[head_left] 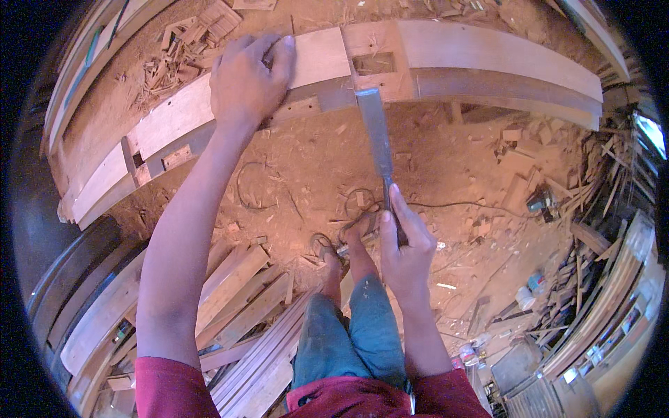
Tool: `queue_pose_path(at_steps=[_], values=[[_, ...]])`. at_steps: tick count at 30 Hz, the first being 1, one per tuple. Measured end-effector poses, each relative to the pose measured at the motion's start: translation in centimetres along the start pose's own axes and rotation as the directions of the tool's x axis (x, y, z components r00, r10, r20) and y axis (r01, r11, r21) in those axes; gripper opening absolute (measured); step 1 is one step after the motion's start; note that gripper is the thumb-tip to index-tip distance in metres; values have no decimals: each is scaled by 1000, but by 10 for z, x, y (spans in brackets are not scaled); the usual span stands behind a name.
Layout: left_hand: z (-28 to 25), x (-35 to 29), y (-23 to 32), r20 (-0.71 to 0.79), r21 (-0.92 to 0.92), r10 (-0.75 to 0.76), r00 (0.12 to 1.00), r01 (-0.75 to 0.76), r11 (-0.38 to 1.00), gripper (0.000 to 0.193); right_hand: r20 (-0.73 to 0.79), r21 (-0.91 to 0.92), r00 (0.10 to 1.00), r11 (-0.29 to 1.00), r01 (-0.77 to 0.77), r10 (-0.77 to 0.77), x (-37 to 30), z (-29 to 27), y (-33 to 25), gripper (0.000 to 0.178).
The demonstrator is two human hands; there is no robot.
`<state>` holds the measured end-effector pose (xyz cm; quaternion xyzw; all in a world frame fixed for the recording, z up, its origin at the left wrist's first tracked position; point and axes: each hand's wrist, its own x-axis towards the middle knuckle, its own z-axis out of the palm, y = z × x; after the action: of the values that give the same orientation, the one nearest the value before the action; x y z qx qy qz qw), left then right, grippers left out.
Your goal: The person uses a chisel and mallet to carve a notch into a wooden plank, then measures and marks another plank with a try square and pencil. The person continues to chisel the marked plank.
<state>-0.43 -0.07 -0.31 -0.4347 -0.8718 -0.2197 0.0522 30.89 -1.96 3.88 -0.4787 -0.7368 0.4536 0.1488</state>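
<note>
I stand in a woodworking shop: my right hand (406, 254) grips a flat-bladed chisel (374, 129), and across from me lies a long timber (481, 52) with a rectangular mortise (374, 64). Wood offcuts (178, 56) litter the dusty brown ground (446, 164), planks (233, 296) lie stacked at my left, and scrap sticks (580, 282) are heaped at my right.

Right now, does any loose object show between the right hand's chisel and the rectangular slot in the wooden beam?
Nothing visible does: between the tip of the chisel and the slot, only the beam's own wood shows. The left hand is on the beam, left of that line.
</note>
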Motion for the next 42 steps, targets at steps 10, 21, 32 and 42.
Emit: queue_pose_path(at_steps=[10, 21, 32, 42], values=[[4, 3, 1, 23, 6, -27, 999, 27, 1000, 39, -43, 10, 997, 998, 68, -68, 17, 0, 6, 41], [1, 2, -3, 41, 40, -16, 999, 14, 999, 46, 0, 23, 1000, 1000, 9, -9, 2, -5, 9, 41], [3, 0, 2, 63, -18, -20, 998, 21, 1000, 44, 107, -46, 988, 993, -104, 109, -6, 12, 33, 37], [-3, 8, 6, 44, 22, -41, 998, 40, 999, 46, -101, 36, 995, 999, 16, -12, -33, -35, 19, 35]])
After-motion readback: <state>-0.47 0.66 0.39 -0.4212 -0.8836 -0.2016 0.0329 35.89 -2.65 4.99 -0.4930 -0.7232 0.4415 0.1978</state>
